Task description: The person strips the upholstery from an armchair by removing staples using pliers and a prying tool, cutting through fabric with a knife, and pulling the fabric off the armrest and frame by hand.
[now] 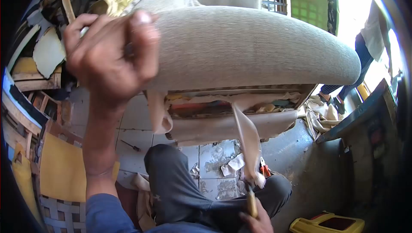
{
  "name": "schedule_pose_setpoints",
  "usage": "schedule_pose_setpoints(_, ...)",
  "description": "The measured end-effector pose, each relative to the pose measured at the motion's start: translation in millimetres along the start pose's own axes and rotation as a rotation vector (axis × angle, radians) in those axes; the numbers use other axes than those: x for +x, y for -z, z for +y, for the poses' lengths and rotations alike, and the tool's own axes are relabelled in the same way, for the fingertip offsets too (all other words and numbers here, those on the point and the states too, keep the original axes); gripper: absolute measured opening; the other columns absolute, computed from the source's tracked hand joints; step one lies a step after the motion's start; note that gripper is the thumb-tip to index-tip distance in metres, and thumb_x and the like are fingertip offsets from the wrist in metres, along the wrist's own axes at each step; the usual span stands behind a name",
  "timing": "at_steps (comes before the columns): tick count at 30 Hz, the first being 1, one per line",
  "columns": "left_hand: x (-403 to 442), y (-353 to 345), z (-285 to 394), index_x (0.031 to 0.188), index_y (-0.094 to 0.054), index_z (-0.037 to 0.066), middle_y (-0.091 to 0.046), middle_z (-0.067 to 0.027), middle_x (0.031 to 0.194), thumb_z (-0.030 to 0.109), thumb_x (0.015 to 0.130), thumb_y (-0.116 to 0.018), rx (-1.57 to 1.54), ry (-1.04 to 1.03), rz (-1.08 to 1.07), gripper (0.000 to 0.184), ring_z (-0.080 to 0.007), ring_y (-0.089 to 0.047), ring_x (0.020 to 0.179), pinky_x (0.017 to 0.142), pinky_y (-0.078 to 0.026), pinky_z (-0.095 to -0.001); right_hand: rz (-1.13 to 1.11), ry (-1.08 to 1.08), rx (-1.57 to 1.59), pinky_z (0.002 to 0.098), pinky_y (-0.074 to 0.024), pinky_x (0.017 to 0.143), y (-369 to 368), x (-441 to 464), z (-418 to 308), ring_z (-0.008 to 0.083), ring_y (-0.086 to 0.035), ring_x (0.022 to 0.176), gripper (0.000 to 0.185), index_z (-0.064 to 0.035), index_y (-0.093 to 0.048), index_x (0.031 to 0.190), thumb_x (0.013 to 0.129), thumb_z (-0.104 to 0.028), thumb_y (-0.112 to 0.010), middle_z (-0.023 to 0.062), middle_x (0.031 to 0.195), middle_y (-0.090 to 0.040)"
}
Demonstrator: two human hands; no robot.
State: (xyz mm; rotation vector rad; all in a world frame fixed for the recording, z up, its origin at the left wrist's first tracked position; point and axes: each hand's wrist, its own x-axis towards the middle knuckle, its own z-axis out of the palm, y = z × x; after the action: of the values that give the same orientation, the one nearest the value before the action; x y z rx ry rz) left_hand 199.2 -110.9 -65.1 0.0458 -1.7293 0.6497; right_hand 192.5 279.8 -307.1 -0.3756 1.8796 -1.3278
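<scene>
My left hand (112, 55) is raised close to the camera in front of the sofa's left side. Its fingers are curled and the thumb is bent over; whatever is inside them is hidden. Low at the front, my right hand (259, 223) is closed round a yellowish-handled tool (252, 204). The tool's dark metal end meets the lower end of a beige fabric strip (247, 136); its exact kind does not show. That strip hangs from the open underside of the sofa (253, 46), which is covered in grey-beige fabric. A loose fabric flap (158, 115) hangs below my left hand.
Red-handled pliers (264, 167) lie by my right knee, a screwdriver (130, 145) on the tiles at left. Wooden frames (43, 104) and scraps crowd the left. A yellow case (327, 224) sits lower right. Another person (369, 44) stands at the right, near heaped cloth (322, 115).
</scene>
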Motion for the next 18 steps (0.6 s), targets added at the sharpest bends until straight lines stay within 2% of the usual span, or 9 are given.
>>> schedule_pose_setpoints(1,0.4,4.4,0.4,0.08,-0.078,0.011,-0.07,0.0007,0.064,0.015,0.092,-0.059,-0.001,0.017,-0.03,0.023,-0.0139,-0.061,0.057,0.084,-0.042,-0.0322,0.013,-0.022,0.144,0.0317,-0.0446,0.09,16.5,-21.9,7.3,0.037,-0.061,0.105,0.061,-0.0105,-0.048,0.14,0.082,-0.013,-0.068,0.0186,0.119,-0.064)
schedule_pose_setpoints(3,-7.1,10.6,-5.5,0.089,-0.079,0.005,-0.075,-0.0053,0.079,0.014,0.097,-0.045,0.021,0.037,-0.067,0.037,-0.0202,-0.063,0.067,0.091,-0.043,-0.0357,-0.021,-0.128,-0.136,0.0348,-0.0481,0.082,50.9,-43.8,-22.1,0.0231,-0.059,0.109,0.058,-0.008,-0.047,0.139,0.083,-0.008,-0.064,0.0131,0.121,-0.065)
schedule_pose_setpoints(5,-11.5,13.5,-20.0,0.09,-0.079,0.004,-0.077,-0.0063,0.084,0.014,0.098,-0.044,0.007,0.003,-0.078,0.037,-0.0203,-0.064,0.072,0.093,-0.043,-0.0361,-0.068,-0.181,-0.429,0.0378,-0.0493,0.084,67.4,-41.6,-42.2,0.0249,-0.06,0.11,0.053,-0.0037,-0.046,0.141,0.089,-0.005,-0.055,0.0169,0.125,-0.063)
schedule_pose_setpoints(7,-16.9,12.8,-34.6,0.087,-0.078,0.003,-0.076,-0.0034,0.079,0.016,0.098,-0.05,0.094,0.054,-0.064,0.033,-0.0175,-0.063,0.072,0.093,-0.041,-0.0328,0.121,-0.109,-0.696,0.0527,-0.0494,0.075,73.7,-21.8,-62.6,0.0456,-0.065,0.079,0.044,-0.006,-0.052,0.118,0.079,-0.014,-0.072,0.0227,0.083,-0.066)
schedule_pose_setpoints(9,-18.5,8.6,-41.8,0.09,-0.079,0.004,-0.076,-0.005,0.08,0.016,0.099,-0.051,0.139,0.177,-0.144,0.031,-0.0191,-0.063,0.077,0.093,-0.042,-0.0331,0.073,-0.03,-0.708,0.0564,-0.0492,0.072,89.3,-11.6,-84.8,0.0509,-0.063,0.084,0.042,-0.0052,-0.052,0.116,0.078,-0.01,-0.07,0.0272,0.086,-0.067)
schedule_pose_setpoints(11,-30.3,4.8,-58.7,0.092,-0.08,0.007,-0.076,-0.0054,0.083,0.016,0.099,-0.053,0.17,0.147,-0.088,0.03,-0.021,-0.064,0.081,0.093,-0.043,-0.0338,0.057,0.003,-0.79,0.0506,-0.0514,0.07,126.0,-18.4,-55.7,0.0466,-0.067,0.081,0.044,-0.0046,-0.052,0.117,0.076,-0.007,-0.07,0.0262,0.086,-0.067)
schedule_pose_setpoints(14,-35.4,2.5,-71.6,0.092,-0.081,0.008,-0.077,-0.0065,0.089,0.019,0.1,-0.054,0.1,0.167,-0.106,0.03,-0.0213,-0.066,0.09,0.097,-0.043,-0.034,0.344,-0.124,-0.521,0.0408,-0.048,0.067,204.6,-65.8,39.8,0.0356,-0.066,0.073,0.043,-0.0022,-0.056,0.108,0.067,-0.001,-0.065,0.0204,0.078,-0.064)
schedule_pose_setpoints(15,-32.5,5.5,-67.8,0.092,-0.081,0.008,-0.077,-0.0066,0.089,0.02,0.1,-0.054,0.139,0.168,-0.12,0.03,-0.0207,-0.066,0.091,0.097,-0.044,-0.0342,0.34,-0.055,-0.385,0.0382,-0.0466,0.068,211.7,-76.0,84.9,0.0274,-0.063,0.075,0.043,-0.0025,-0.055,0.108,0.066,-0.003,-0.064,0.0148,0.078,-0.059)
schedule_pose_setpoints(18,-25.8,4.2,-62.2,0.092,-0.081,0.008,-0.077,-0.0065,0.088,0.022,0.101,-0.054,0.119,0.219,-0.098,0.031,-0.0205,-0.067,0.092,0.097,-0.044,-0.0343,0.279,-0.356,-0.601,0.0348,-0.0465,0.071,177.6,-58.3,91.0,0.0182,-0.058,0.079,0.045,-0.0036,-0.056,0.112,0.068,-0.003,-0.067,0.0061,0.084,-0.057)
